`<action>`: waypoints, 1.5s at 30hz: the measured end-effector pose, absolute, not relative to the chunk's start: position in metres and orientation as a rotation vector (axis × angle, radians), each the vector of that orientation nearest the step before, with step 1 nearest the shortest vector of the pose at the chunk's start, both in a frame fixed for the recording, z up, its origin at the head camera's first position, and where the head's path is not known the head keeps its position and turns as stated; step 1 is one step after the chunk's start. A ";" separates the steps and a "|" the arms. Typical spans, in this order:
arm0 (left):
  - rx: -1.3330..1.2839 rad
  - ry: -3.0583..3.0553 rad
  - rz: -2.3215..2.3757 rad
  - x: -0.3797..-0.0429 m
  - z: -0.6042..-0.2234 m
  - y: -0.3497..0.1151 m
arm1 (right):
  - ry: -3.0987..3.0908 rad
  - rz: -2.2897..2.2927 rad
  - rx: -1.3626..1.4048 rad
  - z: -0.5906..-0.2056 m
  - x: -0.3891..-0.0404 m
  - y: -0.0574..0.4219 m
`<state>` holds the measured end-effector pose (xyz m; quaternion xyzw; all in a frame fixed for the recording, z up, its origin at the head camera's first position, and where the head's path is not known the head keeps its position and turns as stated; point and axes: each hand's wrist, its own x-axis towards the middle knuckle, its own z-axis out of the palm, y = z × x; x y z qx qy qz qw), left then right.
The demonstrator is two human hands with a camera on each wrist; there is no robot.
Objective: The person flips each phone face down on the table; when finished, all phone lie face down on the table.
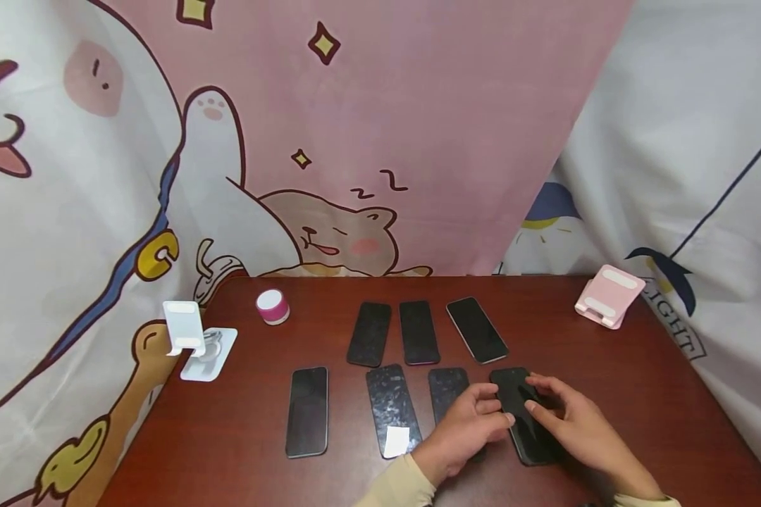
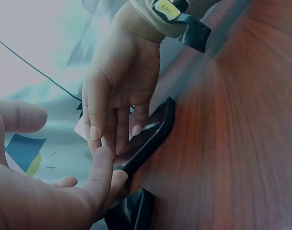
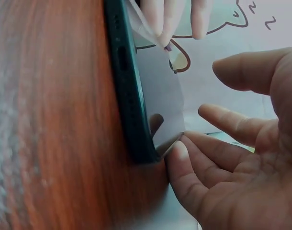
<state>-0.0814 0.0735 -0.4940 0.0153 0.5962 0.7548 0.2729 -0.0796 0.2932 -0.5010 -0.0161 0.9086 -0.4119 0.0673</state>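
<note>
A black smartphone (image 1: 512, 391) lies face up at the front right of the row on the brown table. At its left edge is my left hand (image 1: 466, 426), fingertips touching or very close to the rim. Over the right side reaches my right hand (image 1: 573, 422), its fingers relaxed along the far right edge. In the right wrist view the phone's port end (image 3: 124, 81) is seen close up, with right-hand fingertips (image 3: 177, 155) at its corner. The left wrist view has the right hand's fingers (image 2: 122, 124) hanging loosely by the phone (image 2: 155, 136). Neither hand's fingers curl round it.
Just left, a phone (image 1: 447, 387) is partly covered by my left hand. Other phones (image 1: 392, 405), (image 1: 307, 412) and a back row of phones (image 1: 418, 331) lie flat. A white stand (image 1: 187, 327), a pink stand (image 1: 611, 296) and a small pink jar (image 1: 273, 307) stand near the cloth.
</note>
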 end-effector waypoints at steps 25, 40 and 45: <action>-0.112 1.462 2.277 -0.080 -0.494 0.091 | 3.070 -1.039 -0.277 -0.493 -0.074 0.271; -0.010 1.370 2.160 -0.080 -0.497 0.092 | 2.929 -0.985 -0.158 -0.467 -0.077 0.277; -0.046 1.384 2.167 -0.080 -0.497 0.092 | 2.947 -1.030 -0.105 -0.463 -0.072 0.282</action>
